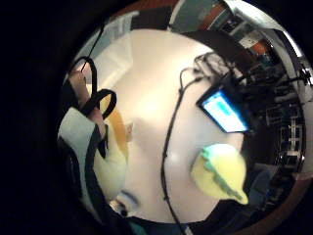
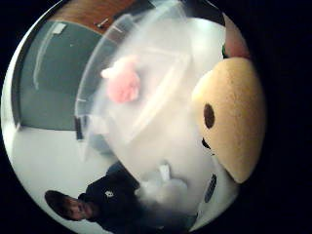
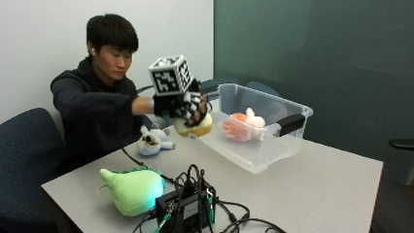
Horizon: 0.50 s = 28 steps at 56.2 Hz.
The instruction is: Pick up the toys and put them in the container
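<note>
My gloved right hand [image 3: 180, 109] grips a yellow and white plush toy [image 3: 194, 125] in the air, just beside the near end of the clear plastic container [image 3: 259, 141]. The same toy shows close to the palm [image 2: 229, 122] and at the palm's edge [image 1: 110, 156]. A pink plush toy [image 3: 240, 125] lies inside the container [image 2: 146, 58], seen through its wall [image 2: 123, 83]. A green plush toy [image 3: 132, 187] lies on the table's near corner [image 1: 222, 171]. A small white and grey plush toy [image 3: 154, 141] sits on the table below my hand.
A black device with cables [image 3: 187, 204] sits at the table's front edge, its lit screen [image 1: 224, 110] visible. A cable [image 1: 168, 147] runs across the grey table [image 3: 310, 194]. A blue chair [image 3: 29, 145] stands at the left.
</note>
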{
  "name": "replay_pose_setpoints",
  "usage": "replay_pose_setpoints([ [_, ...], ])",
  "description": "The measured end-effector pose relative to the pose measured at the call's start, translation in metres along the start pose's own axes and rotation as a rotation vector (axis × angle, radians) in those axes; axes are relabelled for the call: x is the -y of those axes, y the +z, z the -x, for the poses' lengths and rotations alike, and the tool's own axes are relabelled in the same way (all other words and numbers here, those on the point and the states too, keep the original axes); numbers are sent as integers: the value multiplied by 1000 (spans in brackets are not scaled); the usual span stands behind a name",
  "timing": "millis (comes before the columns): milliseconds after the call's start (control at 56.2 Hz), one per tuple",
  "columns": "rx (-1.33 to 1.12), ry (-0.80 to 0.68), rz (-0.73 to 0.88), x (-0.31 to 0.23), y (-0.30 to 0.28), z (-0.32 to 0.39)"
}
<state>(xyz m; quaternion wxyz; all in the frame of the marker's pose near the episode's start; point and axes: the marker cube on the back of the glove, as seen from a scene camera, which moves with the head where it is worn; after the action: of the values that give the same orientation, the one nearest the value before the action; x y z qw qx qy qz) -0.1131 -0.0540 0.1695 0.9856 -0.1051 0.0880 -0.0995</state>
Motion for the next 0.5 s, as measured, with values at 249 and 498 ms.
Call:
replay_pose_setpoints([
  [249,207,-118,-181,22,-122,92],
  [498,264,-231,10,41,-74,204],
])
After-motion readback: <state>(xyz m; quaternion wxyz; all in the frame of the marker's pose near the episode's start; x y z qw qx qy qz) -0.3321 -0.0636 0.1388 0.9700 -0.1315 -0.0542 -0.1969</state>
